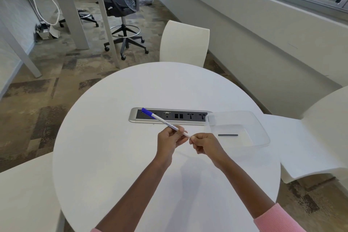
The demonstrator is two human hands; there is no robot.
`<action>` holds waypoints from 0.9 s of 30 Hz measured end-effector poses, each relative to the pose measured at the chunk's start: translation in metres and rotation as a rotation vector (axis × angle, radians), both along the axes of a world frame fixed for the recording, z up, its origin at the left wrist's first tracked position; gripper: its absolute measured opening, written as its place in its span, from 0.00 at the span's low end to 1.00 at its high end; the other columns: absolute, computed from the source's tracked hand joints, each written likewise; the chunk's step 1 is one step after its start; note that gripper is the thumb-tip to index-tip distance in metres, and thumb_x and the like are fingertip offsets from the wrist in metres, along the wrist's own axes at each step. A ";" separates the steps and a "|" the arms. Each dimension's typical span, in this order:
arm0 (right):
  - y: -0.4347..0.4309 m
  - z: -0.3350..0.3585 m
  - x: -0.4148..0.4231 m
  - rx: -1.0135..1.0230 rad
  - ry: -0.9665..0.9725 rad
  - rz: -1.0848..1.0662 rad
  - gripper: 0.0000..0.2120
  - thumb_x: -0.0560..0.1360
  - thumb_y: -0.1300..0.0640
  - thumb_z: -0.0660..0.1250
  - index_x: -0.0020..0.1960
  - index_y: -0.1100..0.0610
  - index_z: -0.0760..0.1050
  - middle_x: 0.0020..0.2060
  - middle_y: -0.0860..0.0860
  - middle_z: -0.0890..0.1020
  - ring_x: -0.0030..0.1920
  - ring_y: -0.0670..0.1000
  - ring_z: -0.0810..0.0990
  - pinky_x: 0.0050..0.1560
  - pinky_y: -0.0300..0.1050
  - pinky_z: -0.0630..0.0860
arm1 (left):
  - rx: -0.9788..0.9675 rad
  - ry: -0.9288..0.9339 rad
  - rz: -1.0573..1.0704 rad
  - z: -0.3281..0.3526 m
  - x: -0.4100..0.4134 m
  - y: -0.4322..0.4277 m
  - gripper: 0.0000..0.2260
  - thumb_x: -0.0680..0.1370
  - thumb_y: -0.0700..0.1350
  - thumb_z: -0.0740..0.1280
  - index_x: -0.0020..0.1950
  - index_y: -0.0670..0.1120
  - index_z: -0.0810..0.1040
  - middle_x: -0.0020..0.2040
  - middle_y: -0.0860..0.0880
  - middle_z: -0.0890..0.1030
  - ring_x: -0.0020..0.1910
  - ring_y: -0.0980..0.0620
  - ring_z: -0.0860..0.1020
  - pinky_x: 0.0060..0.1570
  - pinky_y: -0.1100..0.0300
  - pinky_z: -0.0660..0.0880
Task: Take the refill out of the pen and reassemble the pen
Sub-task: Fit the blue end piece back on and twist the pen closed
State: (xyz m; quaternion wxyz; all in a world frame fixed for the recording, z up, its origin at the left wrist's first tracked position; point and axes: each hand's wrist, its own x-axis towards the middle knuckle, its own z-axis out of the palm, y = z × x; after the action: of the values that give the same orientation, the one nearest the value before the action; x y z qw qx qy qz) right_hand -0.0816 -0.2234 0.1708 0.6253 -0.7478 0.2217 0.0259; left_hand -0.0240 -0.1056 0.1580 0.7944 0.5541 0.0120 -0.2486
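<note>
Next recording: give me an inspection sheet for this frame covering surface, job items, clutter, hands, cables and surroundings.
Surface: round white table with a built-in socket panel at its middle.
Job's things: pen, white barrel with blue cap, held in the air above the table; clear plastic tray to the right; a thin dark stick, possibly a refill, lies in the tray.
Clutter: nothing seen.
Hands: left hand grips the pen's barrel; right hand pinches the end opposite the cap.
Cables: white cable hanging under the far desk; none on the table.
Surroundings: white chairs around the table, black office chair, patterned carpet, window ledge on the right.
</note>
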 end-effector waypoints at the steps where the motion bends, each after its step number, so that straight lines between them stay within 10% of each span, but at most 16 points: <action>1: -0.001 0.000 0.001 0.007 0.026 0.024 0.16 0.77 0.63 0.59 0.31 0.57 0.74 0.26 0.50 0.73 0.28 0.46 0.69 0.30 0.34 0.67 | 0.011 -0.008 -0.009 0.000 0.002 0.001 0.05 0.77 0.35 0.64 0.41 0.38 0.76 0.34 0.45 0.80 0.32 0.55 0.81 0.37 0.66 0.78; 7: -0.002 -0.001 0.015 -0.372 -0.035 -0.029 0.13 0.78 0.55 0.58 0.41 0.59 0.78 0.31 0.47 0.77 0.34 0.45 0.74 0.39 0.39 0.69 | 0.145 -0.043 -0.140 -0.005 0.005 0.006 0.06 0.78 0.37 0.63 0.41 0.41 0.76 0.33 0.48 0.81 0.28 0.57 0.80 0.33 0.66 0.78; 18: 0.021 -0.014 0.035 -0.230 0.022 -0.034 0.07 0.73 0.60 0.66 0.50 0.61 0.78 0.38 0.54 0.81 0.35 0.49 0.77 0.34 0.35 0.72 | 0.295 -0.076 -0.624 -0.025 0.006 0.022 0.06 0.79 0.38 0.61 0.44 0.43 0.76 0.39 0.48 0.80 0.34 0.57 0.80 0.37 0.65 0.77; 27: 0.026 -0.047 0.043 -0.262 0.097 -0.178 0.07 0.72 0.61 0.66 0.48 0.63 0.77 0.37 0.55 0.81 0.36 0.52 0.78 0.46 0.48 0.77 | 0.436 -0.065 -0.563 -0.048 0.019 0.037 0.05 0.79 0.42 0.63 0.47 0.44 0.78 0.39 0.50 0.80 0.35 0.56 0.77 0.38 0.66 0.75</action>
State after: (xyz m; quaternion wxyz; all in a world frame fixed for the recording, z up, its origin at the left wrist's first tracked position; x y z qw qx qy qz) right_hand -0.0382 -0.1971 0.1237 0.5108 -0.7983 0.3183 -0.0227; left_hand -0.0050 -0.0690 0.1101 0.5577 0.6997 -0.1138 -0.4317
